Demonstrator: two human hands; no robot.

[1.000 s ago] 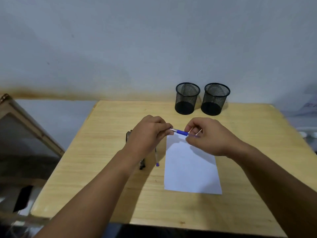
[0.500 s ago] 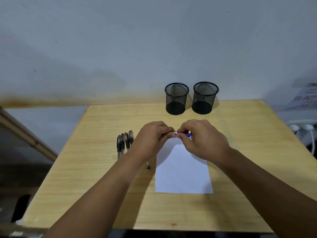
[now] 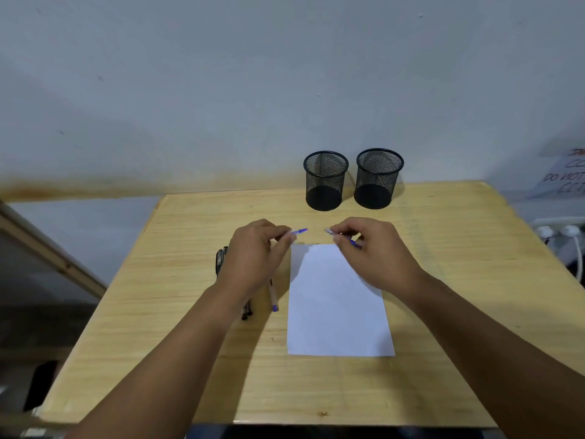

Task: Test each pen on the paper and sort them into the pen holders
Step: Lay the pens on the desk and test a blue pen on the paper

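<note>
Two hands raised above the far end of a white sheet of paper (image 3: 338, 299) on a wooden table (image 3: 443, 280). Left hand (image 3: 258, 251) curled, fingertips pinching a blue pen cap (image 3: 299, 231) that points right. Right hand (image 3: 375, 248) curled too, pinching the uncapped blue pen (image 3: 343, 237), silver tip aimed left toward the cap, blue barrel showing under the fingers. Cap and pen tip apart, a small gap between them. Beneath the left hand and forearm, more pens (image 3: 221, 258) lying on the table just left of the paper, mostly hidden; dark ones at the far left, one clear pen with a blue end (image 3: 274, 299) nearest the sheet. At the table's far edge, two black mesh pen holders (image 3: 326, 180) upright side by side, near each other, nothing visible inside. Behind, a pale wall (image 3: 221, 90).
</note>
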